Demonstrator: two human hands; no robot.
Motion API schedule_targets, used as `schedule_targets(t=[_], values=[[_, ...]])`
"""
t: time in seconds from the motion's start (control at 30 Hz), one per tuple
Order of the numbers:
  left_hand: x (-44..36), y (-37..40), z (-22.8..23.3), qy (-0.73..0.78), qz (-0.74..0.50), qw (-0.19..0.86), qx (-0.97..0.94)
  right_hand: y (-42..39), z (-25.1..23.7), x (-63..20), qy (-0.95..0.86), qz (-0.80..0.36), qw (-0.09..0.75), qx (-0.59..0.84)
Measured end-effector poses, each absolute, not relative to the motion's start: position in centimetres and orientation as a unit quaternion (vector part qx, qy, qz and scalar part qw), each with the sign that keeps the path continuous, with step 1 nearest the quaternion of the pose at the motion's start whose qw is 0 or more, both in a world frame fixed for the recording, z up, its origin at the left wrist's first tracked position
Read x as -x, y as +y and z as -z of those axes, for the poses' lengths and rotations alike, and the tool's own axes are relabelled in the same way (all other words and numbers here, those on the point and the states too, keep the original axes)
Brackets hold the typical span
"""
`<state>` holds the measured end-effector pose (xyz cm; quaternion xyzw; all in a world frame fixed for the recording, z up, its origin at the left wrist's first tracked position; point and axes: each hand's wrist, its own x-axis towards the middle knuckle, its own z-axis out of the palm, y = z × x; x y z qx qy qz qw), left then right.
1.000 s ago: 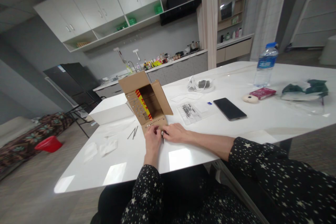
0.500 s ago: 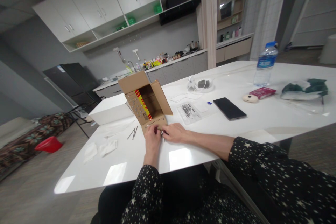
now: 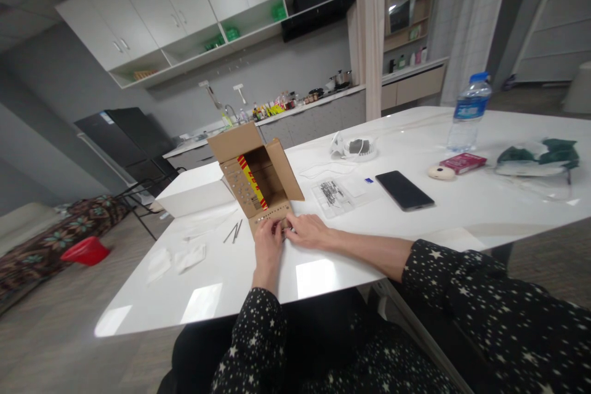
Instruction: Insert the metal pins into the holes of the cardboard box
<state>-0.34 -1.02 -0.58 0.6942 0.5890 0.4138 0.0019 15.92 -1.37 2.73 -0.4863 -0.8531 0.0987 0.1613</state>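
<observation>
An open cardboard box point(image 3: 244, 138) stands on the white table, its flaps spread and its mouth towards me. Small metallic pieces dot its left flap, and a row of them runs along the front flap point(image 3: 266, 217). At the lower edge of that flap my left hand point(image 3: 268, 240) and my right hand point(image 3: 305, 231) meet, fingers pinched close together. Whatever lies between the fingertips is too small to name. Left of the box lie a few thin metal tools point(image 3: 236, 231). A clear plastic case point(image 3: 331, 196) with small dark parts lies to the right.
Right of my hands are a black phone point(image 3: 404, 190), a red packet point(image 3: 463, 163), a beige rounded object point(image 3: 441, 172) and a water bottle point(image 3: 467, 114). A white cable coil point(image 3: 364, 149) lies farther back. White crumpled tissues point(image 3: 190, 258) are at the left, near a white box point(image 3: 191, 189).
My right fingers have shifted slightly at the flap's edge, and a small shiny piece with a thin dark part below it no longer shows between the hands. The box has stayed put.
</observation>
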Motion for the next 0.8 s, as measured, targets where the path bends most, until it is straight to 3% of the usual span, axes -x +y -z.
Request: schedule_targets(t=[0.43, 0.8], values=[[0.18, -1.53, 0.25, 0.547, -0.474, 0.003, -0.69, -0.86, -2.23, -15.96, -0.827, -0.146, 0.214, 0.499], [0.32, -1.28, 0.44, 0.582, -0.456, 0.015, -0.673, -1.19, -2.5, -16.32, -0.872, -0.126, 0.221, 0.419]])
